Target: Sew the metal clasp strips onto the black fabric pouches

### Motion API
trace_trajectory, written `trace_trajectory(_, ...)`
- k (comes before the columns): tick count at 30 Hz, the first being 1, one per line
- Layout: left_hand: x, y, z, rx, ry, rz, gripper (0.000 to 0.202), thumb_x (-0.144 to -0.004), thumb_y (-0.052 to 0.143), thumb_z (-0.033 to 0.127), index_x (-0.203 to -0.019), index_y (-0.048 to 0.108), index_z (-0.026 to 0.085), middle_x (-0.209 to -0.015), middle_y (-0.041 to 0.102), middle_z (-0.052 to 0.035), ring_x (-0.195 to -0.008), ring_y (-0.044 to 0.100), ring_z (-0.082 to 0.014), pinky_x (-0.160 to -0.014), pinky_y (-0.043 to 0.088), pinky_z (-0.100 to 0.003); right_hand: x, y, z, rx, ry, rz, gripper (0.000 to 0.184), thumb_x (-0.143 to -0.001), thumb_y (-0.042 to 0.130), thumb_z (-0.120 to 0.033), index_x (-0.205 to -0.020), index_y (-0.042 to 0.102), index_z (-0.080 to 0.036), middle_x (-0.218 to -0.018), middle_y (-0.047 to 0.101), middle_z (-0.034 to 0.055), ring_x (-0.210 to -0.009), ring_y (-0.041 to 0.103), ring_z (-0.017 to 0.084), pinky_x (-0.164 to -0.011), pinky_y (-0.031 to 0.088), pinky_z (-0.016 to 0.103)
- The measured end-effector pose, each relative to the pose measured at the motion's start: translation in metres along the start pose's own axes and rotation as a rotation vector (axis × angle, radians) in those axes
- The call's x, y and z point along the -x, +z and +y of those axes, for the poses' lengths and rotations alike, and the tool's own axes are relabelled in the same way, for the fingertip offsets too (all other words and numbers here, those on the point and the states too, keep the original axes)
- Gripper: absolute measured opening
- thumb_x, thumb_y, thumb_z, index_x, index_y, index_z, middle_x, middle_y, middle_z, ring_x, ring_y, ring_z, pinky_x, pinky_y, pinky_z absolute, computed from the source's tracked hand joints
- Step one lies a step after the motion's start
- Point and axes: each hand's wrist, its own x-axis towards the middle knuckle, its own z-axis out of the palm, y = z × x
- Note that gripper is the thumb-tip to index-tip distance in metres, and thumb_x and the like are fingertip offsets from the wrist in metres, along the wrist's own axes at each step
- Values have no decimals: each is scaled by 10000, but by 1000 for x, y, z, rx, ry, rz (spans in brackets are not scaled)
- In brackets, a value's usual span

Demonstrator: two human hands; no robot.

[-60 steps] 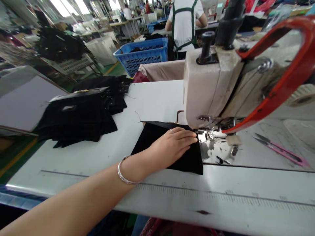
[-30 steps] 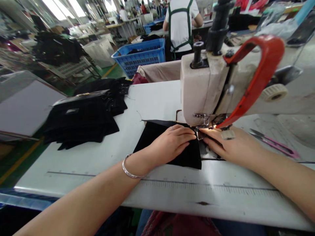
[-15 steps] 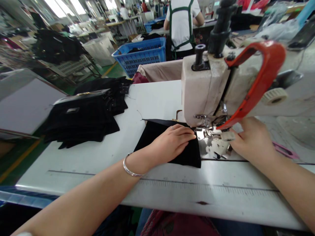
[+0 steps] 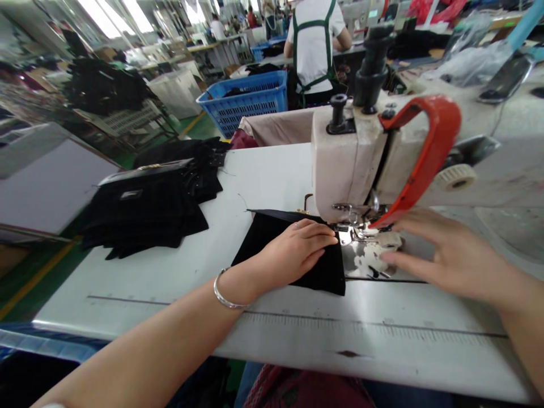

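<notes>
My left hand (image 4: 293,249) lies flat, fingers stretched, on a black fabric piece (image 4: 263,238) spread on the white table (image 4: 178,272), its fingertips close to the presser foot (image 4: 355,226) of the sewing machine (image 4: 352,158). My right hand (image 4: 446,255) hovers with fingers apart over the shiny needle plate (image 4: 365,263), just right of the presser foot and under the machine's red guard (image 4: 425,153). It holds nothing that I can see.
A stack of black pieces (image 4: 148,207) lies at the table's left. Behind the table are a blue basket (image 4: 250,99), a beige bin (image 4: 280,124) and a person in a white shirt with green apron straps (image 4: 317,45). A grey board (image 4: 46,187) stands left.
My right hand came in from the right to the needle area, drew back behind the red guard, and now spreads open over the needle plate. The left hand has stayed on the fabric.
</notes>
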Motion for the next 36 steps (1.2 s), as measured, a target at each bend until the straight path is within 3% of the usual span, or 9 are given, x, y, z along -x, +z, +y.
trace_trajectory(3,0,-2,1,-20,-9,-9,310,-1005,517,141,-1288,641,166,-1314,669,-90,-1250,594,-207,-1149,466,-416,1,1,-11,-18,-82,-213,383,-872,706,-326,-1246,630,-292,-1310,638,54,-1215,590,271,-997,490,434)
trace_trajectory(9,16,-6,21,-87,93,-16,668,-896,685,566,-1365,583,101,-1411,602,-203,-1351,544,-328,-1135,491,-519,-16,35,-17,363,-92,160,244,-931,666,-399,-895,660,-158,-900,679,120,-904,626,308,-813,490,459)
trace_trajectory(13,24,-7,34,-27,95,31,348,-997,611,287,-1287,630,95,-1317,685,-152,-1281,623,-233,-1125,521,-402,-9,32,-31,174,-223,36,239,-977,591,-387,-856,632,-184,-899,670,79,-845,596,249,-783,469,408)
trace_trajectory(15,23,-9,35,107,22,69,290,-1006,576,205,-1271,644,108,-1302,701,-129,-1250,646,-200,-1096,546,-362,-4,30,-39,48,-285,-53,182,-989,571,-341,-1017,646,-178,-1048,684,77,-925,608,234,-846,477,405)
trace_trajectory(18,22,-11,33,251,-88,114,333,-985,505,86,-1283,644,139,-1283,718,-86,-1230,659,-164,-1063,566,-323,0,34,-47,-23,-322,-135,338,-972,602,-339,-1256,594,-157,-1207,657,102,-1051,608,249,-902,496,420)
trace_trajectory(22,21,-9,31,274,-144,141,463,-863,480,-32,-1241,663,163,-1261,729,-41,-1203,671,-140,-1080,550,-296,-1,42,-49,-1,-297,-70,189,-966,605,-337,-1022,648,-162,-1007,674,95,-911,616,253,-786,524,416)
trace_trajectory(29,18,1,40,100,-100,196,242,-996,522,99,-1200,650,129,-1271,713,-93,-1214,663,-160,-1070,566,-316,-1,57,-48,51,-410,38,147,-968,583,-143,-1084,672,-152,-1051,712,72,-960,638,211,-833,535,364)
trace_trajectory(33,18,13,39,-201,112,55,273,-1014,478,113,-1250,615,96,-1293,697,-118,-1288,616,-220,-1148,513,-417,1,61,-48,34,-401,23,118,-961,592,-144,-1005,701,-160,-958,707,59,-894,629,211,-797,524,371)
trace_trajectory(36,17,18,35,-343,142,0,293,-1023,480,158,-1283,607,111,-1310,690,-93,-1310,591,-210,-1175,484,-399,1,59,-49,43,-384,20,140,-964,582,-144,-1025,707,-163,-939,705,52,-857,625,208,-753,522,367)
